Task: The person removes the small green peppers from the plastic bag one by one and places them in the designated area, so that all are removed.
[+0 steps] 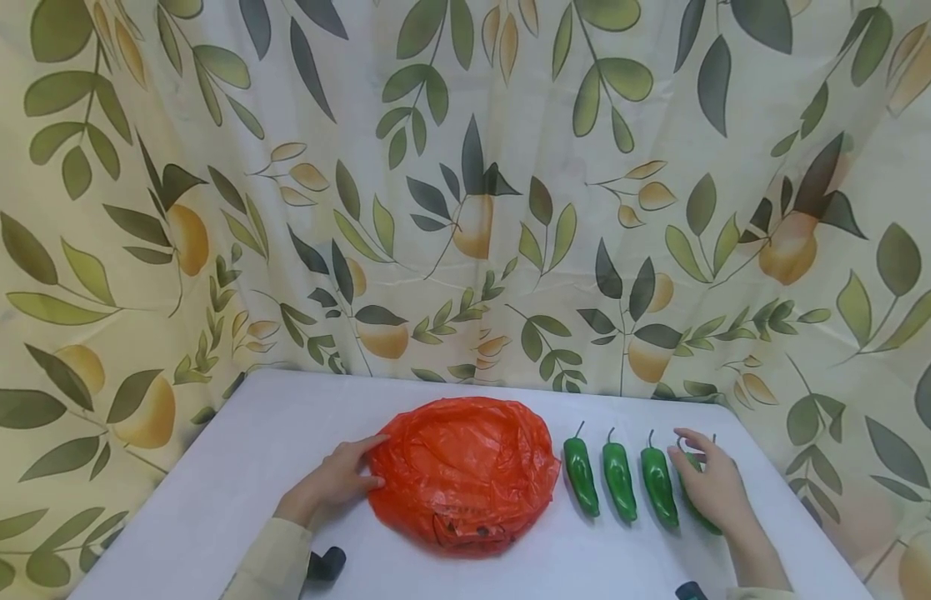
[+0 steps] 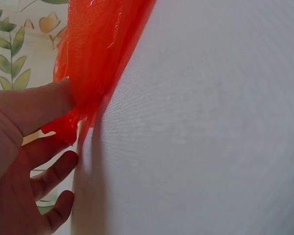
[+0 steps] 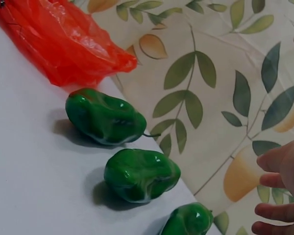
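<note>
A red plastic bag (image 1: 465, 467) lies spread on the white table, its mouth open upward in a wide round. At its left edge my left hand (image 1: 341, 479) pinches the rim between thumb and index finger; the other fingers are loosely bent behind it in the left wrist view. Several green peppers stand in a row right of the bag, stems away from me, among them the leftmost pepper (image 1: 581, 477). Over the rightmost pepper (image 1: 695, 507) is my right hand (image 1: 716, 483), partly covering it. Its fingers (image 3: 277, 213) are spread and loosely bent, holding nothing.
The white table (image 1: 300, 417) ends at a leaf-and-fruit patterned curtain (image 1: 465, 208) behind and at both sides. Black devices (image 1: 326, 564) show near the wrists at the bottom. In the right wrist view, the bag's edge (image 3: 98, 58) sits close to the nearest pepper.
</note>
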A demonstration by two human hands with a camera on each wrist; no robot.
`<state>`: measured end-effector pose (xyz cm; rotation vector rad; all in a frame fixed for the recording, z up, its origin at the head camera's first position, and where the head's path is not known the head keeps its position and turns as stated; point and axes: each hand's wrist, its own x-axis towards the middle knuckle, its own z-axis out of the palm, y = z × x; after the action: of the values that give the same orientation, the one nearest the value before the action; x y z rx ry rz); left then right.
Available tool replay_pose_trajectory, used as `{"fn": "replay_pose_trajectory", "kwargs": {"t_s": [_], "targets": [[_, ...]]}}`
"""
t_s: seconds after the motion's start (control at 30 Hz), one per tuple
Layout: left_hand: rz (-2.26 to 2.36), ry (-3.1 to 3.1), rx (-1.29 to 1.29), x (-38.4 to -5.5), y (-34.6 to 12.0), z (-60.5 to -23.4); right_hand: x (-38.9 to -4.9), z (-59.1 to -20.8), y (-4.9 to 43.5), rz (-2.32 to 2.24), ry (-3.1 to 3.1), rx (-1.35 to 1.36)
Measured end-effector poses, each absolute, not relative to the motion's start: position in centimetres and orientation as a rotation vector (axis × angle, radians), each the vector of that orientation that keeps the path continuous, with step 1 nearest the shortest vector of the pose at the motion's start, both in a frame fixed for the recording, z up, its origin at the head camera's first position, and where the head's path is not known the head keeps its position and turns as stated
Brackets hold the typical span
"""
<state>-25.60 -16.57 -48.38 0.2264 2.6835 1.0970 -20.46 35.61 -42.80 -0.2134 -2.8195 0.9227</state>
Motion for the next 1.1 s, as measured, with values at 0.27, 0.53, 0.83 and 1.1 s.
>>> {"fn": "replay_pose_trajectory", "kwargs": {"t_s": [0.27, 0.53, 0.83, 1.1], "targets": [[1.13, 2.687, 0.241, -25.6, -16.6, -48.1, -20.9, -42.9, 34.7, 0.941, -2.867, -0.225], [1.164, 2.692, 0.246, -25.2, -16.7, -47.6, -21.1, -42.6, 33.9, 0.93, -2.898, -0.225], [1.164, 2.764, 0.265, -24.9, -16.8, -46.7, -20.8, -42.1, 32.9, 0.898, -2.909, -0.206], [1.145, 2.813, 0.276, -24.7, -16.5, -46.0, -20.5, -41.7, 31.5, 0.872, -2.888, -0.141]]}}
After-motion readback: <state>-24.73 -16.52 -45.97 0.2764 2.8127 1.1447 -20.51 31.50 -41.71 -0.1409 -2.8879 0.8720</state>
